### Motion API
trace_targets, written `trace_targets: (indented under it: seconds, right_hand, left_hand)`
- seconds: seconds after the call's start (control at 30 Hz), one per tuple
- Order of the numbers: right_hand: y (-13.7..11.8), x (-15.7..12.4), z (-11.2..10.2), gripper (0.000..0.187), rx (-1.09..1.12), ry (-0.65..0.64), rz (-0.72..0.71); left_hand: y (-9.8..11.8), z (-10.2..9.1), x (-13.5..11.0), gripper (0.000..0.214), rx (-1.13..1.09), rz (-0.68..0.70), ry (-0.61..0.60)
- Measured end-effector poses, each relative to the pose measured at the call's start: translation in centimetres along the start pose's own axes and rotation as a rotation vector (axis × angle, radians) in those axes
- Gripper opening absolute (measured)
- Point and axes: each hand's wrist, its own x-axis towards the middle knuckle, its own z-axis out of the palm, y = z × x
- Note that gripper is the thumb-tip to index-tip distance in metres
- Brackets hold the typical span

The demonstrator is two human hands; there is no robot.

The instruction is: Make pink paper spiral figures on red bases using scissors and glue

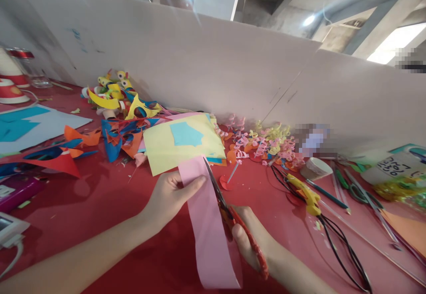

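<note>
My left hand pinches the upper part of a long pink paper strip, thumb on top. My right hand grips orange-handled scissors, whose blades run along the strip's right edge near its top. The strip hangs down toward me over the red table. Just beyond lies a yellow sheet with a light blue cut-out on it.
Piled coloured paper scraps lie at the back left, and curled pink and yellow paper strips at the back centre. A yellow glue gun with a black cord, pens and other scissors sit at right. A grey partition wall stands behind.
</note>
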Motion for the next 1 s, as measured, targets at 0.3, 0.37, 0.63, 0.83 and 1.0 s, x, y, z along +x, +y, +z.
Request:
trace_targets:
  seconds: [0.3,0.37,0.63,0.83,1.0]
  right_hand:
    - [-0.4,-0.1,0.41,0.062,0.007,0.049,-0.007]
    - [-0.29,-0.11,0.51,0.062,0.016,0.051,-0.01]
    - [0.09,-0.11,0.95,0.062,-0.009,0.094,-0.024]
    - [0.14,-0.06,0.79,0.063,-0.044,0.097,-0.001]
    - [0.09,0.17,0.35,0.069,-0.061,0.066,-0.037]
  left_hand:
    - [0.05,0.09,-0.14,0.03,-0.038,-0.005,-0.019]
    - [0.1,0.08,-0.16,0.03,-0.046,-0.012,-0.019]
    - [0.0,0.07,-0.2,0.028,-0.035,-0.014,-0.02]
    - [-0.12,0.16,-0.13,0.026,-0.023,0.02,-0.001]
    - [-0.11,0.22,-0.22,0.023,-0.016,0.061,-0.042]
